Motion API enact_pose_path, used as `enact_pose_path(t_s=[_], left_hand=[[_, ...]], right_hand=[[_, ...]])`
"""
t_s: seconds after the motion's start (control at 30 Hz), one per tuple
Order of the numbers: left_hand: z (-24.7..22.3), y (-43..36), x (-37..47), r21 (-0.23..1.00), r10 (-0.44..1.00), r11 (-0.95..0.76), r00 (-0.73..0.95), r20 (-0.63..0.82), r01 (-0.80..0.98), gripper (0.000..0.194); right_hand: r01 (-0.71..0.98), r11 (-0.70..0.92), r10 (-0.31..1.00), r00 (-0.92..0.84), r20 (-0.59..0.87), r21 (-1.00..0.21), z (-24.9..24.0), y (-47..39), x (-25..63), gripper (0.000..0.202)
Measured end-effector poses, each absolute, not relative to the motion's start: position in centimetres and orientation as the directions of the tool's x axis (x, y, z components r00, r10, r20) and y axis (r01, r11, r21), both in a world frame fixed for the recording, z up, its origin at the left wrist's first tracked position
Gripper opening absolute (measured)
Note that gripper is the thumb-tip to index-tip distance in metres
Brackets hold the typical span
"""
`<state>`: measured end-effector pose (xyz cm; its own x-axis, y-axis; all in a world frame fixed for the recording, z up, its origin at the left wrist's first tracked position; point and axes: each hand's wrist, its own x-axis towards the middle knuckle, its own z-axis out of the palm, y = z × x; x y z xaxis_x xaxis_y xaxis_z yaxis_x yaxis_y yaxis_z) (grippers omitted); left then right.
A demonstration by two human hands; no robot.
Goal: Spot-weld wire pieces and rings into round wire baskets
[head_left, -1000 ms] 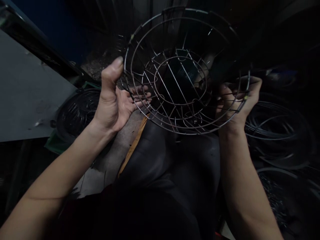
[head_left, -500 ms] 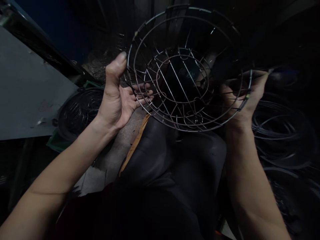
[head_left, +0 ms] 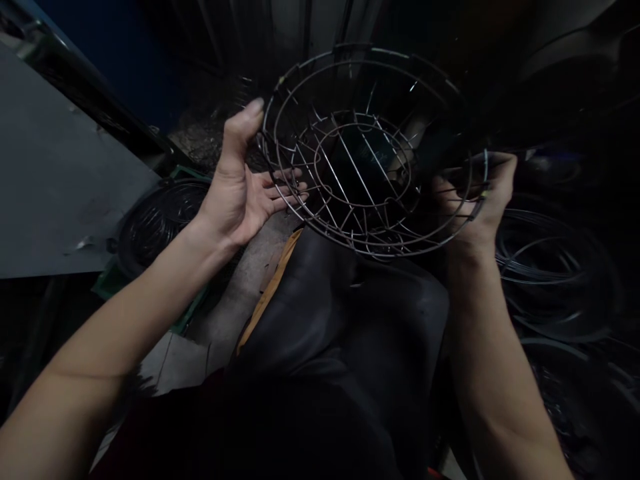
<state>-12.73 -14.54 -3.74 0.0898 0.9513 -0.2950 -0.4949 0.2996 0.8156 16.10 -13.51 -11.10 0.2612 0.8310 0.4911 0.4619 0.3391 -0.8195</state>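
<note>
Fingers spread wide, thumb against the rim, the left hand supports a round, grey metal wire basket, its opposite side gripped by the curled right hand.

Down there the grey floor shows left of centre, with paler slabs toward the lower left. 1 green crate sits at its edge, under 1 dark coil of wire. At right, it's too dark to tell what supports 1 loose wire coil.
</note>
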Motion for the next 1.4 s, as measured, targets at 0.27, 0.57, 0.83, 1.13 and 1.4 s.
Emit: enact_pose_path(t_s=[0.27,0.57,0.83,1.13,1.4], left_hand=[[-3.9,-13.4,-13.3,0.808,0.939,0.343,0.145,-0.312,-0.479,0.061],[-3.6,-13.3,-13.1,0.865,0.96,0.274,0.17,-0.222,-0.421,0.062],[-4.2,-12.8,-13.8,0.848,0.949,0.314,0.182,-0.259,-0.428,0.054],[-3.5,-15.5,-13.3,0.861,0.957,0.289,0.148,-0.249,-0.419,0.069],[-6.8,-16.9,-13.9,0.827,0.978,0.211,0.109,-0.18,-0.522,0.067]], right_hand=[[0.433,0.337,0.827,0.289,0.483,-0.836,-11.1,-13.6,16.0,0.042],[0.276,0.306,0.857,0.337,0.389,-0.911,-10.9,-14.1,16.3,0.054],[0.281,0.121,0.842,0.478,0.248,-0.952,-11.6,-19.4,20.3,0.047],[0.286,-0.024,0.781,0.603,0.161,-0.958,-10.4,-23.8,23.0,0.05],[0.275,-0.314,0.704,0.709,-0.029,-0.908,-11.6,-29.2,25.1,0.055]])
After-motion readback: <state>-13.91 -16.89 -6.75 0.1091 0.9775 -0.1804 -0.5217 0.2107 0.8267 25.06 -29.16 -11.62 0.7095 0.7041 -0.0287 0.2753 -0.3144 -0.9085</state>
